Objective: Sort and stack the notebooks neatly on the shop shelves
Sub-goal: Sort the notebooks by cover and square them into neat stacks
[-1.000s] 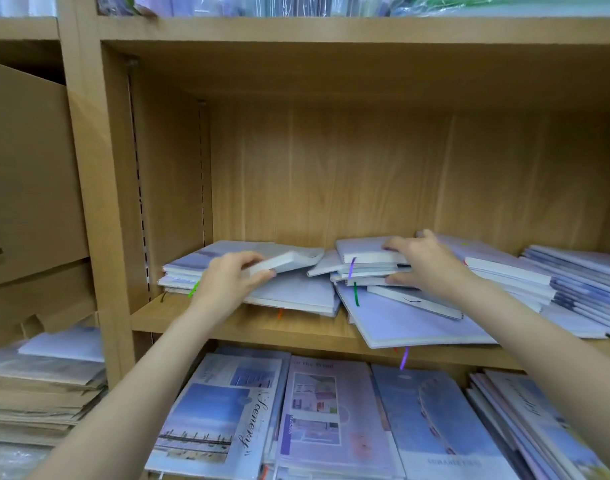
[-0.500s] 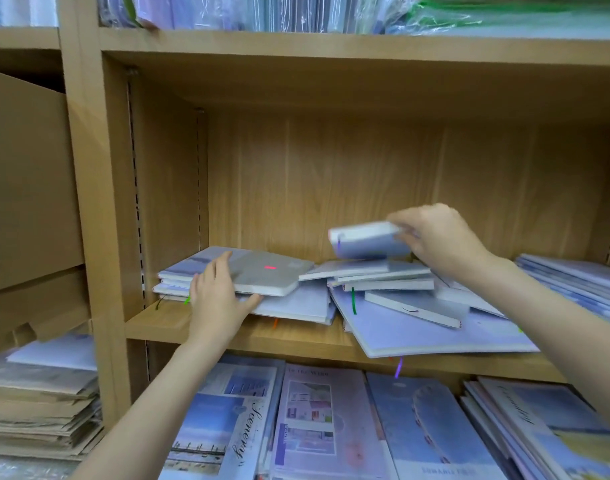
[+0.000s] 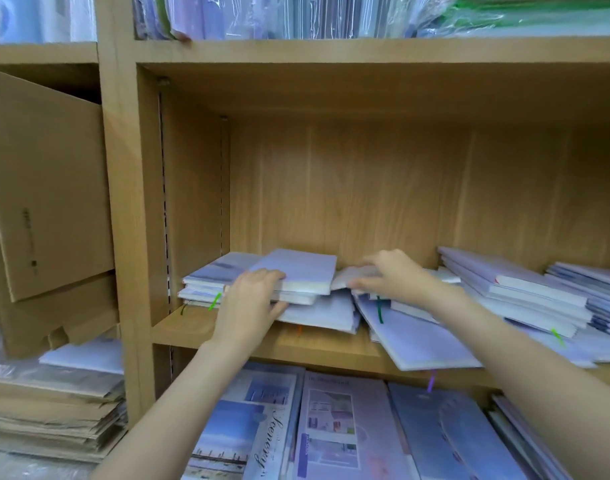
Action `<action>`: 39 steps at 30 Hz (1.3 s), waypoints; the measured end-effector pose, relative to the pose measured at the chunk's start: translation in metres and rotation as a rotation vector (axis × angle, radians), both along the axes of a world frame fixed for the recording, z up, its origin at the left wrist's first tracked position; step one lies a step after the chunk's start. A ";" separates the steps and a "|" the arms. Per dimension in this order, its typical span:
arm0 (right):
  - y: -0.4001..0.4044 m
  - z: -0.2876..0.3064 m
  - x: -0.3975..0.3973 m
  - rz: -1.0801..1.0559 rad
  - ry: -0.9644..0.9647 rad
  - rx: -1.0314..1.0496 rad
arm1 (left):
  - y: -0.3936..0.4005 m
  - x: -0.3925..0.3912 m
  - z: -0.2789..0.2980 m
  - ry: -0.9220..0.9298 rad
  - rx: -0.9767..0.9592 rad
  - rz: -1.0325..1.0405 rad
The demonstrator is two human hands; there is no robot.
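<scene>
Head view: the left hand (image 3: 250, 301) has its fingers (image 3: 267, 274) laid over the front corner of the small pale-lilac notebook (image 3: 298, 270) and its thumb under the books below, grasping the front edge of the left pile (image 3: 227, 282). That notebook lies flat on top of this pile, cover up, white page edge facing out toward the camera, its long axis running roughly left to right along the shelf, slightly skewed. The right hand (image 3: 397, 277) reaches in just beside it, fingers curled down onto a blurred pale notebook (image 3: 354, 277) at the top of the middle heap; whether they actually pinch it I cannot tell.

Below that hand, a large lavender softcover notebook (image 3: 414, 336) lies askew, its near corner hanging past the front lip of the light wooden shelf board (image 3: 317, 344), with a purple ribbon marker (image 3: 431, 381) dangling from it. To the right, a leaning stack of lilac notebooks (image 3: 518, 296) rests on the same board, spines angled back to the left.

The open wooden compartment holds all these piles. The shelf above carries plastic-wrapped stationery (image 3: 296, 15). The lower level holds large illustrated notebooks (image 3: 334, 427) lying flat. In the bay to the left stands a brown cardboard box (image 3: 47, 188) above flattened cardboard (image 3: 50, 407).
</scene>
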State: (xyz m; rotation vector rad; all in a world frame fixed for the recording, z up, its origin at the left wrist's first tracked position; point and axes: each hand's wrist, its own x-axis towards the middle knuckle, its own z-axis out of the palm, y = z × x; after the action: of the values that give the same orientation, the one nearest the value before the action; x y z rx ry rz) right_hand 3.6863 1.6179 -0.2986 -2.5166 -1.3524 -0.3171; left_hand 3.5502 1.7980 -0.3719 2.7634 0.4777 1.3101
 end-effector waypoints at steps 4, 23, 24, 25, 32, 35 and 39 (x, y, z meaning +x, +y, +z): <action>-0.030 -0.005 0.021 -0.131 -0.105 -0.231 | 0.000 0.002 0.006 0.013 -0.021 0.087; -0.110 -0.007 0.055 -0.137 -0.075 -0.159 | -0.061 0.029 0.030 0.239 -0.198 -0.198; -0.111 -0.010 0.053 -0.113 -0.041 -0.149 | -0.070 0.034 0.029 0.254 -0.197 -0.222; -0.112 -0.011 0.053 -0.106 -0.037 -0.126 | -0.077 0.041 0.029 0.268 -0.197 -0.230; -0.085 0.003 0.053 -0.190 -0.324 -0.200 | -0.084 0.070 0.018 0.133 -0.452 -0.274; -0.087 0.013 0.052 -0.208 -0.391 -0.017 | -0.083 0.073 0.017 0.068 -0.565 -0.303; -0.097 0.022 0.060 -0.201 -0.531 0.270 | -0.082 0.085 0.015 0.079 -0.529 -0.274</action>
State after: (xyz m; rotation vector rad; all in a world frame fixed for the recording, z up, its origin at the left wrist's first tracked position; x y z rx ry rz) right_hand 3.7463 1.5211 -0.2762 -2.4265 -1.1109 -1.1927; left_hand 3.6349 1.7161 -0.3568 2.3392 0.3650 0.8634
